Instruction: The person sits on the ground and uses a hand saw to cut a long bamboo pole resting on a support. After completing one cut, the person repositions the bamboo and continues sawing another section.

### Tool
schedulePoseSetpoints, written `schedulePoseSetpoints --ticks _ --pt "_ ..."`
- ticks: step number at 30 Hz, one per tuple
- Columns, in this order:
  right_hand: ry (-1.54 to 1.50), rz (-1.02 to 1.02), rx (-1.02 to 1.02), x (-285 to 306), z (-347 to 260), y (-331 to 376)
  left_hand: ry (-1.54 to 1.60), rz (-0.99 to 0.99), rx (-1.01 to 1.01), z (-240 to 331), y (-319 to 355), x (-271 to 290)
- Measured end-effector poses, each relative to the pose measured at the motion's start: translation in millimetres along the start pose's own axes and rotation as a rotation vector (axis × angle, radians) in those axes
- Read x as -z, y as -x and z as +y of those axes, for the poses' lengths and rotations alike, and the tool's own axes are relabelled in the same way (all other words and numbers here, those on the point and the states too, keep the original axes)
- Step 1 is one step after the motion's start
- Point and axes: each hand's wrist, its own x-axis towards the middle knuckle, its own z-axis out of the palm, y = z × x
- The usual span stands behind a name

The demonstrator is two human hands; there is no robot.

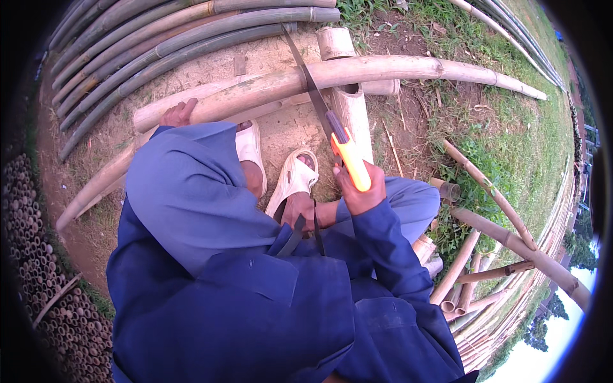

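Note:
A handsaw with a yellow-orange handle (352,163) is gripped in my right hand (364,193). Its long dark blade (311,89) lies across a thick pale bamboo pole (377,70), pointing away and to the left. My left hand (178,114) is on the left part of the bamboo, its fingers curled over; my raised knee partly hides it. Under the sawn pole, short thick bamboo pieces (350,118) act as a support. My feet in pale sandals (295,179) are on the sandy ground just before the pole.
Several long grey-green bamboo poles (191,38) lie side by side at the far left. Another pole (96,186) slants past my left knee. Stacked cut bamboo ends (64,325) fill the lower left. A bamboo frame (495,239) stands on grass at the right.

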Motion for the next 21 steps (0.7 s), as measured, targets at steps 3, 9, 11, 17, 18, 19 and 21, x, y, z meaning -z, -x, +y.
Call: schedulePoseSetpoints --ticks 3,9,11,17,18,19,21 --pt "0.067 -0.015 -0.13 3.3 2.7 8.9 0.018 0.003 -0.008 3.2 0.7 3.8" --pt "0.153 -0.042 -0.2 43.2 -47.3 101.4 0.022 0.074 -0.062 5.1 1.7 0.4" --pt "0.069 0.015 -0.045 25.7 -33.1 76.6 0.029 0.081 -0.072 3.6 1.5 -0.8" --pt "0.047 0.073 -0.115 -4.9 4.6 24.3 0.029 0.089 -0.052 0.5 2.3 -2.4" --pt "0.046 0.084 -0.087 5.0 -5.4 40.1 0.036 0.1 -0.058 0.4 2.0 -2.8" --pt "0.036 0.042 -0.157 17.7 -18.8 60.8 0.047 0.101 -0.059 -0.3 1.5 -3.2" --pt "0.044 0.0 -0.203 35.3 -39.6 90.0 0.035 0.065 -0.03 -0.4 1.3 -4.0"
